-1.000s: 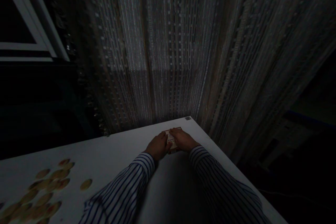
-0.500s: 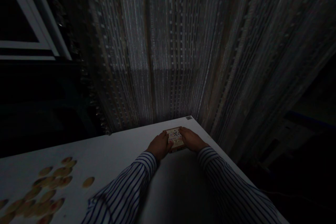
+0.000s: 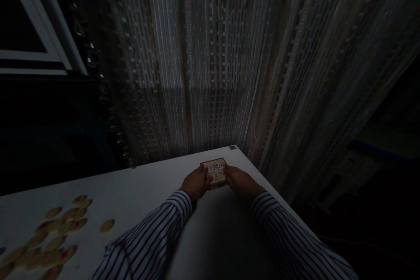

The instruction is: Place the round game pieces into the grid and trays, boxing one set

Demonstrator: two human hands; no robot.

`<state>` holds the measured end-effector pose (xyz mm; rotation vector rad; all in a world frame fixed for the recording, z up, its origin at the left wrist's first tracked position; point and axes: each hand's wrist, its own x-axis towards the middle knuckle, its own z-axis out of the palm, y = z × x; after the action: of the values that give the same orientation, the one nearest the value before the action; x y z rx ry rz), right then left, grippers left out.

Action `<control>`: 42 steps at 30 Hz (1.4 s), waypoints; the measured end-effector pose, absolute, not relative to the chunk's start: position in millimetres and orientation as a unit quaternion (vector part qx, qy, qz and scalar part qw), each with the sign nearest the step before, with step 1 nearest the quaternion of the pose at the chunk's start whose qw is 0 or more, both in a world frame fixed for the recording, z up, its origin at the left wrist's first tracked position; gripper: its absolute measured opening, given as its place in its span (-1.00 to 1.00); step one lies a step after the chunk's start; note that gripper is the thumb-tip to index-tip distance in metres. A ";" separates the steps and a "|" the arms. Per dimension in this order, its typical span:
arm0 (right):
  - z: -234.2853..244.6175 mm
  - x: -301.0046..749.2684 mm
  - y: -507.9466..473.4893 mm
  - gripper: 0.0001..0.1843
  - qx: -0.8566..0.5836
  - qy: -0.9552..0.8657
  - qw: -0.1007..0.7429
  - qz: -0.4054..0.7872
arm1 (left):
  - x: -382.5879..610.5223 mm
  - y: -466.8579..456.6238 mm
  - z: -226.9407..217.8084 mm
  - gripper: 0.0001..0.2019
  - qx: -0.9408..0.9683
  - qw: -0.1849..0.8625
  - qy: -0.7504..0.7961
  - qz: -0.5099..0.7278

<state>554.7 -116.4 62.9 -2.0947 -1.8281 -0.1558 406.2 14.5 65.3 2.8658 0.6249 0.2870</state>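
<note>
A small square box (image 3: 215,172) with a patterned lid lies near the far right corner of a white table (image 3: 138,201). My left hand (image 3: 196,183) grips its left edge with curled fingers. My right hand (image 3: 240,181) holds its right near edge, fingers closed against it. Both arms wear striped sleeves. The box's lid faces up and shows between the hands.
Several round golden discs (image 3: 55,232) lie scattered on the table's near left. A string curtain (image 3: 210,61) hangs just behind the table. A white window frame (image 3: 39,39) is at the upper left. The table's right edge drops off to a dark floor.
My right hand has slid off the top of the box toward its near right edge, uncovering the patterned lid. The left hand stays at the left edge.
</note>
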 end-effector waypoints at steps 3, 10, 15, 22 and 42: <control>62.0 555.2 -116.5 -0.59 -0.743 -0.644 0.175 -0.053 | 401.1 5.6 69.8 -0.62 0.971 0.104 0.190 0.098; 65.1 554.2 -117.9 -0.60 -0.754 -0.639 0.144 -0.057 | 391.8 -11.3 70.1 -0.69 0.982 0.082 0.151 0.084; 67.1 552.0 -119.7 -0.58 -0.766 -0.625 0.142 -0.040 | 394.8 -13.7 65.5 -0.70 0.980 0.055 0.165 0.099; 62.8 553.3 -138.8 -0.58 -0.742 -0.641 0.193 -0.031 | 395.4 -12.4 58.2 -0.69 0.979 0.031 0.168 0.113; 59.6 553.9 -140.7 -0.62 -0.746 -0.637 0.191 -0.040 | 397.3 -9.4 52.4 -0.66 0.978 0.039 0.176 0.108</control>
<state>553.9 -140.7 59.6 -2.0958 -1.7891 -0.1123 397.3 -9.4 52.4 2.9978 0.5402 0.3313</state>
